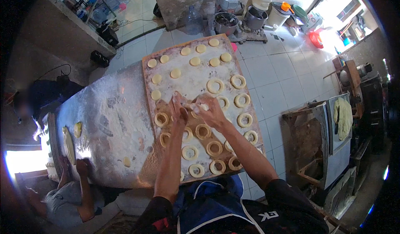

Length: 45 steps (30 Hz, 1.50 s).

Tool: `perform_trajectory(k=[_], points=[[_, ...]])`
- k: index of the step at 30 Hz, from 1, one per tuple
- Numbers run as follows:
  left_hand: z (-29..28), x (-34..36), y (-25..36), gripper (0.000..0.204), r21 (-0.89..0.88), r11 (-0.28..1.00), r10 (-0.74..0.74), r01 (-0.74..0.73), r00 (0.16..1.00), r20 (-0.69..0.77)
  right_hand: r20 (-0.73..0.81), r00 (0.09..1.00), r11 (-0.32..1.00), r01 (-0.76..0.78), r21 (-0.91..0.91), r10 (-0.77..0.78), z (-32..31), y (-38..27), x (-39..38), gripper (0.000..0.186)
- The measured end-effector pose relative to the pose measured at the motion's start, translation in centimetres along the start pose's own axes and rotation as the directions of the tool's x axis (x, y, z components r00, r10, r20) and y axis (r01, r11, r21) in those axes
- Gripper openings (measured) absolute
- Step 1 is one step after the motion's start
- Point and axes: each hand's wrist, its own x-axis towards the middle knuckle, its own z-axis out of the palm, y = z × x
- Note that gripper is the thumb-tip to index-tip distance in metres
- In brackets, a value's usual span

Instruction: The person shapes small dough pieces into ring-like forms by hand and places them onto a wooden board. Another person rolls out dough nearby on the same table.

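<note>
My left hand (179,108) is held upright with its fingers extended together, dusted with flour, over the middle of the floured wooden board (196,75). Just to its right, my right hand (208,109) is curled around a small pale lump (203,107), apparently dough, though partly hidden by my fingers. Round dough discs (175,73) lie in loose rows on the far half of the board. Several dough rings (215,86) lie around and below my hands, toward the near and right side.
A floured metal table (104,109) adjoins on the left, with dough strips (68,144) and two co-workers (75,196) beside it. Mixers with bowls (225,23) stand at the back. A rack (308,125) holding a tray of dough (342,117) stands right.
</note>
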Motion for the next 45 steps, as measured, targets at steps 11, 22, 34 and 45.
perform_trajectory(k=[11,22,34,45], points=[[0.6,6.2,-1.8,0.025,0.601,0.792,-0.121,-0.112,0.935,0.333,0.112,0.952,0.834,-0.187,-0.52,0.283,-1.7,2.3,0.1,0.051],[-10.7,-0.6,3.0,0.02,0.536,0.837,0.064,-0.112,0.992,0.107,0.144,0.925,0.886,-0.28,-0.369,0.352,1.5,-1.6,-1.8,0.035],[-38.8,-10.8,1.9,0.027,0.872,0.447,-0.207,0.197,0.972,-0.113,0.453,0.801,0.921,-0.337,-0.198,0.391,17.2,-10.4,-13.5,0.027],[-38.8,-10.6,5.2,0.022,-0.202,0.808,-0.557,0.553,0.829,0.04,0.473,0.829,0.942,-0.335,-0.006,0.298,31.3,-9.2,-13.8,0.038]])
